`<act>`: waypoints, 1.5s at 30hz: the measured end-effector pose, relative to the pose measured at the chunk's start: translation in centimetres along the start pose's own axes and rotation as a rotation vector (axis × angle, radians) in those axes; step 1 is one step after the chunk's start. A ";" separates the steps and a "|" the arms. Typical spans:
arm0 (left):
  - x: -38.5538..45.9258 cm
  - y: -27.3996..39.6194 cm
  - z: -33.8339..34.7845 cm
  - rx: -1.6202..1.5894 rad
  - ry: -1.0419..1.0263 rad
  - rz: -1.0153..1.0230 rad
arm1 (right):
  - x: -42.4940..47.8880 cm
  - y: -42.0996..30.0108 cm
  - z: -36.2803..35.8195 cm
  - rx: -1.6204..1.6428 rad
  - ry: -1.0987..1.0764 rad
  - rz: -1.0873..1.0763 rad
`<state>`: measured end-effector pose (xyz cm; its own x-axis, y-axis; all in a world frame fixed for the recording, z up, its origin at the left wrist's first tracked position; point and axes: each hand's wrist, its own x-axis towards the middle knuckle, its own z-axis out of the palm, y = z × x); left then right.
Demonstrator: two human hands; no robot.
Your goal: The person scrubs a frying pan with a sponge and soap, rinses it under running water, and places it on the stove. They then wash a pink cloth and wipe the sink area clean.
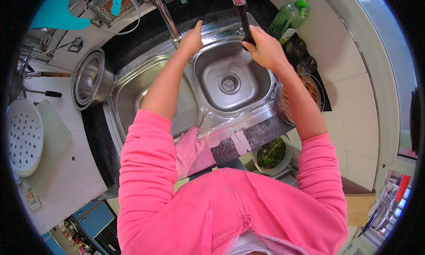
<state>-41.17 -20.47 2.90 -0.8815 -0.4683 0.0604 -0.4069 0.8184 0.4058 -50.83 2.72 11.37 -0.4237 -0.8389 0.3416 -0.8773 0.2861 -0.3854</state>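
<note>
My right hand (pixel 268 46) grips the black spray head (pixel 245 26) that hangs from the chrome faucet (pixel 163 12). Below it lies the right basin (pixel 212 76) of a stainless-steel double sink, with a drain strainer (pixel 229 84) in its floor. My left hand (pixel 192 41) is beside the base of the faucet, one finger stretched toward the wall. Most of its other fingers are hidden, so whether it touches or holds anything there cannot be told. No running water can be made out. Under my left forearm is the left basin (pixel 132 95).
Nested metal bowls (pixel 89 79) stand left of the sink. A green pump bottle (pixel 287 21) and a wire rack (pixel 310 85) are at the right. A pink cloth (pixel 194 152) drapes over the front edge. Below, a white bin (pixel 282 167) holds green scraps. A white colander (pixel 25 135) sits far left.
</note>
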 end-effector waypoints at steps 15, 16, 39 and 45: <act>-21.1 7.8 6.4 -0.601 0.038 0.202 | -3.7 -3.7 -0.1 0.280 -0.168 -0.006; -22.3 8.7 8.6 -0.571 -0.060 0.280 | -3.7 -4.1 0.0 0.282 -0.162 -0.018; -23.1 0.7 5.6 0.026 -0.264 0.206 | -5.7 -11.6 4.2 0.415 -0.142 -0.066; -24.0 1.5 6.1 0.023 -0.302 0.334 | -5.0 -11.9 5.6 0.340 -0.097 -0.027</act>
<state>-22.06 -5.99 -3.46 -0.9944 -0.0615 -0.0858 -0.0903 0.9168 0.3889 -37.00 0.87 9.47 -0.3632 -0.8889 0.2791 -0.7557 0.1059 -0.6463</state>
